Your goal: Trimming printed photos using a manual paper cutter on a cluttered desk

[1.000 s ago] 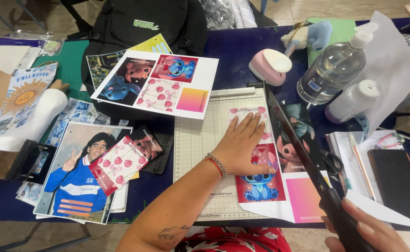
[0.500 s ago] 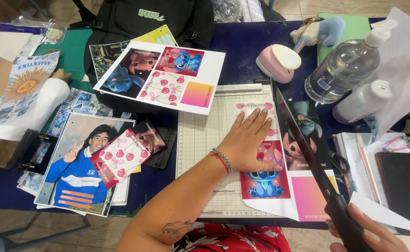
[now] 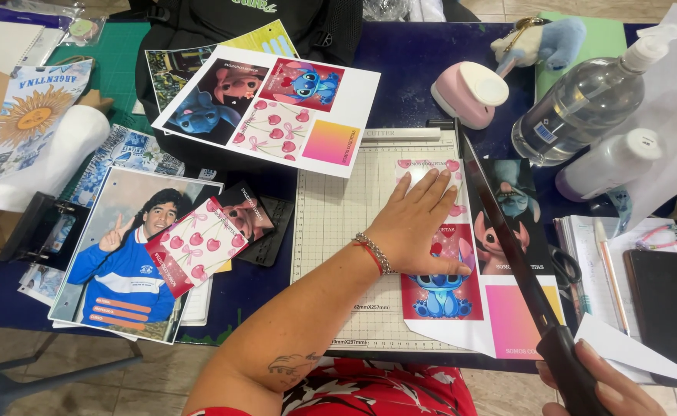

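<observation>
Left hand [image 3: 419, 223] spread flat pins the printed sheet [image 3: 461, 308] on the cutter board [image 3: 338, 231], right hand [image 3: 608, 385] gripping the raised blade handle [image 3: 569, 366], cut not yet made.

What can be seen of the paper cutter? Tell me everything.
The paper cutter lies flat on the dark table: a pale gridded board with a long black blade arm raised at an angle. The right hand grips its black handle. The left hand presses a printed cartoon sheet onto the board.
</observation>
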